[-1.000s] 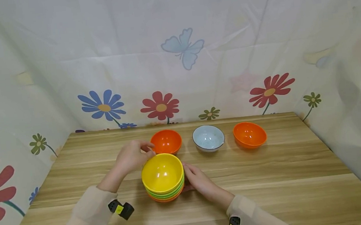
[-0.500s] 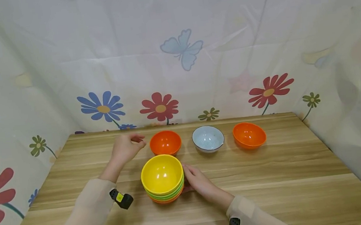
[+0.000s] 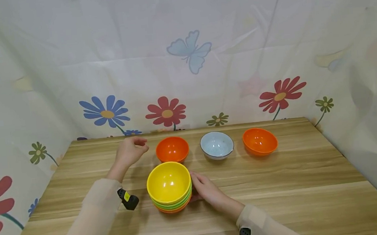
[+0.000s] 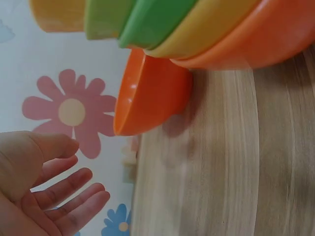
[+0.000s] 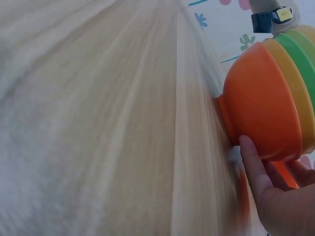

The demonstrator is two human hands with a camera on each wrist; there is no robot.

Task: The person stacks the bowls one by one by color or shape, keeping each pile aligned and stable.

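Note:
A stack of nested bowls (image 3: 169,185) stands on the table, with a yellow bowl on top, green and amber ones between, and an orange one (image 5: 261,101) at the bottom. My right hand (image 3: 213,192) rests against the stack's right side; in the right wrist view its fingers lie spread along the bottom bowl, near its foot. Beyond and to the left of the stack, my left hand (image 3: 130,151) hovers with loosely bent fingers (image 4: 74,189), holding nothing. Nearest to it is a single orange bowl (image 3: 172,150) just behind the stack.
A pale blue bowl (image 3: 217,145) with a dark rim and another orange bowl (image 3: 260,141) continue the row at the back right. All stand on a wood-grain table (image 3: 285,199). A flower-patterned curtain (image 3: 232,71) encloses the back and sides.
My left hand has moved away from the stack's rim, back and to the left. My right hand and the bowls have stayed in place.

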